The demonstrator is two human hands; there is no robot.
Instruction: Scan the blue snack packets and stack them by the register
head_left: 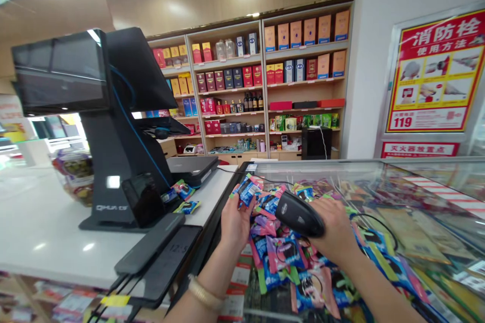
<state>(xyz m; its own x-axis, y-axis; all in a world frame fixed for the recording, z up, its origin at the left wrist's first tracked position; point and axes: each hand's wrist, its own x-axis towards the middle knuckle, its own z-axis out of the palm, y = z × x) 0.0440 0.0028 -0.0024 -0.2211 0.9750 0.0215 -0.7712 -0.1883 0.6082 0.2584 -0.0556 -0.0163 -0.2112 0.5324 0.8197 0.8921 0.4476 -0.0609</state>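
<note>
My left hand (pixel 235 216) pinches a small blue candy packet (pixel 249 189) with pink edges, its printed back turned toward me. Wrapped around the handle of a black barcode scanner (pixel 300 215) is my right hand (pixel 333 227). The scanner's head points left, close to the held packet. Beneath both hands lies a heap of similar packets (pixel 285 253) in blue, pink and green on the glass-topped display case (pixel 379 169). Several of these are partly hidden by my right hand and the scanner.
A black point-of-sale terminal (pixel 129 161) stands on the white counter (pixel 34 232) at left. Two packets (pixel 185 207) lie at its base, beside a phone (pixel 172 257) and a cabled power bank (pixel 149 245). Shelves (pixel 231 62) of boxed goods line the back wall.
</note>
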